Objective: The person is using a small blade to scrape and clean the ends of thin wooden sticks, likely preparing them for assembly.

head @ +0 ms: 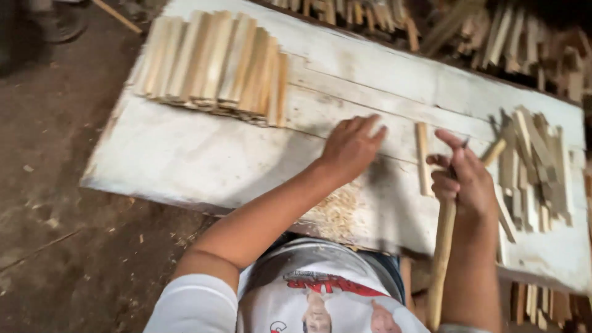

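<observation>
My left hand (351, 147) lies flat, palm down, on the white-painted wooden workbench (203, 157), fingers spread and holding nothing. My right hand (464, 177) is closed around a long wooden handle (441, 259) that runs down toward my lap; its far end sticks out past my fingers. A single short wooden strip (423, 159) lies on the bench between my two hands, just left of my right hand and not touched by either. A patch of wood shavings (336, 213) sits at the bench's near edge under my left forearm.
A neat row of wooden slats (213, 61) lies at the bench's far left. A loose heap of strips (533, 166) sits on the right. More wood pieces (512, 37) pile behind the bench. Dirt floor (55, 185) lies to the left.
</observation>
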